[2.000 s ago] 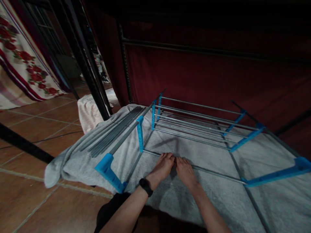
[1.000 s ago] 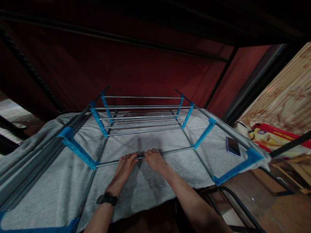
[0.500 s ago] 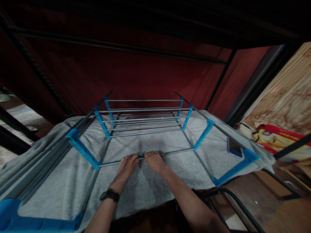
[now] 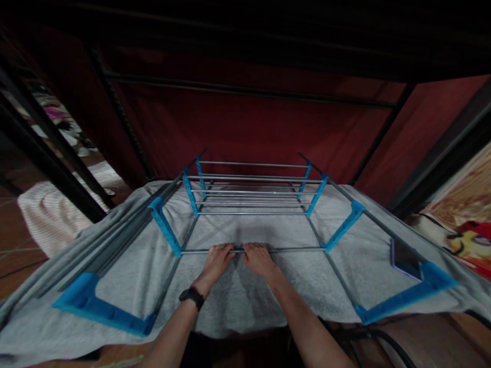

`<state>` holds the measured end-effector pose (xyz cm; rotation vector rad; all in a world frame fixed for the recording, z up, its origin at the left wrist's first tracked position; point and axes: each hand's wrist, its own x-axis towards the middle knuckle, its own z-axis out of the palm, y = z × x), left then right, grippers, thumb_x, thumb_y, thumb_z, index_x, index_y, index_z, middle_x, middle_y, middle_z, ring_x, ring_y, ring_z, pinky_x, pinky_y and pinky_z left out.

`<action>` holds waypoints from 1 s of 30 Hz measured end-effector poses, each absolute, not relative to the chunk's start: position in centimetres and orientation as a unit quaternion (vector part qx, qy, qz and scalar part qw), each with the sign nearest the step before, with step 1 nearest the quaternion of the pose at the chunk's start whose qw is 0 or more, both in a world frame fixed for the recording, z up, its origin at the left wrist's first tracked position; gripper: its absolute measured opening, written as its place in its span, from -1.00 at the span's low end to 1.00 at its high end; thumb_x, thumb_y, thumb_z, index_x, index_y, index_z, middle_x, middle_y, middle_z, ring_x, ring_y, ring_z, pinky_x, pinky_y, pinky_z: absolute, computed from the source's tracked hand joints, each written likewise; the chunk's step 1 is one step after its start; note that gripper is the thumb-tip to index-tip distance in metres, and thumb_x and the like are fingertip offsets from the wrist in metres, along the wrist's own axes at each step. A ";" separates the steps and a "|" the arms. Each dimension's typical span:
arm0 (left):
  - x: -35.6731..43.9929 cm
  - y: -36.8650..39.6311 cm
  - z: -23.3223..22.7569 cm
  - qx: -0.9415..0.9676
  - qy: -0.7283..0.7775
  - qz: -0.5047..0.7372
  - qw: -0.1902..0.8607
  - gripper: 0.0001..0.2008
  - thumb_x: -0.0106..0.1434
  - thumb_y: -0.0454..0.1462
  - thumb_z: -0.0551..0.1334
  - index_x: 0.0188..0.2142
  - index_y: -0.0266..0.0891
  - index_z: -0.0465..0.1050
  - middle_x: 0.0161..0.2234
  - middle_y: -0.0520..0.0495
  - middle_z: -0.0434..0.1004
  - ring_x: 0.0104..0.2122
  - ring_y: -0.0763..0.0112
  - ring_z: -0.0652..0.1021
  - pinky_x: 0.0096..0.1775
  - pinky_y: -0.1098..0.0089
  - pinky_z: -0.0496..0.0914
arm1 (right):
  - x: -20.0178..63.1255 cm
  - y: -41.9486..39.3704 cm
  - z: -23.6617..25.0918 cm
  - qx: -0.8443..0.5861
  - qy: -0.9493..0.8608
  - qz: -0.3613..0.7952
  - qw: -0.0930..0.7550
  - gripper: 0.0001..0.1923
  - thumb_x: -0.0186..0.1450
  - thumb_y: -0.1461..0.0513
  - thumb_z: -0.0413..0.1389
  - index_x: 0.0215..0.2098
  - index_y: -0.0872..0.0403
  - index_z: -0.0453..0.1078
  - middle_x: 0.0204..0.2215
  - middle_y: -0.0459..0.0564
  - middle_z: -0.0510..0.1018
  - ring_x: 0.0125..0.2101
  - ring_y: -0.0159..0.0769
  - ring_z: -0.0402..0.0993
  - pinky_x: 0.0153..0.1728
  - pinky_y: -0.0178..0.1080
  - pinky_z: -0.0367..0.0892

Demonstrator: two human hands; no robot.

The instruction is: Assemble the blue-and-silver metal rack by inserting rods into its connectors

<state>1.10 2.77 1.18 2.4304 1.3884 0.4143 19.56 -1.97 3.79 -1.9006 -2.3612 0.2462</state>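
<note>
Compared with half a second earlier, your view had swung to the left: the phone (image 4: 405,259) sat further toward the right edge, and the striped cloth (image 4: 49,217) on the floor had come into sight on the left. Your hands had not shifted along the rod.

Your left hand (image 4: 215,263) and right hand (image 4: 260,259) lay side by side, nearly touching, with the fingers of both curled over the thin metal rod (image 4: 253,250) and grasping it near its middle. A black watch (image 4: 192,297) sat on your left wrist.

The rod ran left to right across your view, its long axis level and square to your forearms. Each end met a blue bracket (image 4: 165,225) on the side rails of the rack (image 4: 253,191), which lay flat on a grey towel (image 4: 238,301). The rod was the nearest crossbar to you, just above the towel, with the other crossbars parallel to it further away. Loose grey rods (image 4: 115,240) lay in a bundle on the towel to the left, pointing away from you.
</note>
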 end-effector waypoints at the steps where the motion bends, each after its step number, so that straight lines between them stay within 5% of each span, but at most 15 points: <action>1: 1.1 2.6 1.4 0.851 0.486 0.138 0.146 -0.75 0.39 -0.21 0.12 -0.07 -0.19 0.52 -0.08 -0.17 0.62 0.00 0.16 0.53 0.04 0.19 0.29 | 19.5 -2.0 3.8 -0.626 -0.774 0.084 0.046 -0.70 0.42 0.29 -0.08 0.04 0.13 0.39 -0.03 0.13 0.59 0.00 -0.17 0.51 0.07 -0.17 0.25; 8: 1.1 1.6 2.4 0.851 0.483 0.134 0.155 -0.74 0.38 -0.22 0.12 -0.06 -0.19 0.53 -0.07 -0.16 0.59 0.01 0.17 0.51 0.08 0.17 0.31 | 19.5 -2.3 4.4 -0.624 -0.776 0.082 0.039 -0.72 0.43 0.32 -0.10 0.02 0.17 0.35 -0.05 0.13 0.59 -0.04 -0.21 0.50 0.03 -0.21 0.22; 15: 0.2 -0.8 2.6 0.838 0.495 0.175 0.150 -0.50 0.29 -0.31 0.20 0.23 -0.21 0.38 0.29 -0.24 0.34 0.29 0.10 0.32 0.31 0.06 0.20 | 19.5 -2.4 4.4 -0.626 -0.775 0.081 0.029 -0.73 0.45 0.31 -0.12 0.02 0.14 0.34 -0.04 0.11 0.58 -0.04 -0.22 0.51 0.01 -0.23 0.22; 22: -1.6 -3.8 2.1 0.831 0.500 0.139 0.199 -0.41 0.26 -0.34 0.22 0.30 -0.21 0.31 0.42 -0.23 0.11 0.40 0.13 0.17 0.37 0.09 0.15 | 19.5 -2.1 4.2 -0.631 -0.772 0.078 0.013 -0.72 0.45 0.30 -0.11 0.02 0.08 0.38 -0.03 0.11 0.60 -0.02 -0.22 0.53 0.03 -0.23 0.24; 30: -5.8 -11.6 4.2 0.800 0.506 0.163 0.279 -0.54 0.33 -0.27 0.23 0.22 -0.07 0.44 0.31 -0.12 0.35 0.28 0.19 0.38 0.29 0.20 0.29 | 19.9 -1.8 3.0 -0.627 -0.777 0.054 -0.003 -0.71 0.45 0.28 -0.12 0.01 0.07 0.39 -0.05 0.10 0.62 -0.06 -0.23 0.57 -0.06 -0.26 0.29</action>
